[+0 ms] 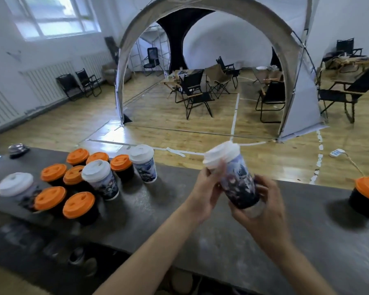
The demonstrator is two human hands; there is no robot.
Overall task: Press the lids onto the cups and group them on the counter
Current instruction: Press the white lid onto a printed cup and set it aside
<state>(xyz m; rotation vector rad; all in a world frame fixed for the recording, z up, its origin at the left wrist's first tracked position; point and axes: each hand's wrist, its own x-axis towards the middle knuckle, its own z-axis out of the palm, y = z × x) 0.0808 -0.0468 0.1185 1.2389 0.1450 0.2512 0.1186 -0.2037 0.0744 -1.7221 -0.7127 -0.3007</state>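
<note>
Through the head camera I saw that both hands held one cup point(239, 184) in the air above the dark counter point(158, 213), a little to the right of the middle of the view. The cup had a dark printed picture on its side and was tilted, with its top leaning toward 11 o'clock. A white lid point(221, 155) sat on its top. The view was blurred there, so I could not tell whether the lid was pressed fully down. The left hand point(207, 188) grasped the upper part of the cup, with its fingers curled at the rim just under the lid. The right hand point(264, 201) grasped the lower end of the cup from 4 o'clock, with its fingers wrapped around the base. At 9 o'clock from the held cup, well apart from it, a group stood close together on the counter: seven orange-lid cups point(78, 202) and three white-lid cups point(96, 170), all upright. At 3 o'clock, near the right edge of the view, a single cup point(366, 196) with an orange lid stood alone on the counter. At 10 o'clock, at the far left end of the counter, there was a small metal bell point(18, 149). Beyond the counter, at 12 o'clock, I saw a tent point(294, 86) with an arched opening and black folding chairs point(194, 92) on a wooden floor.
</note>
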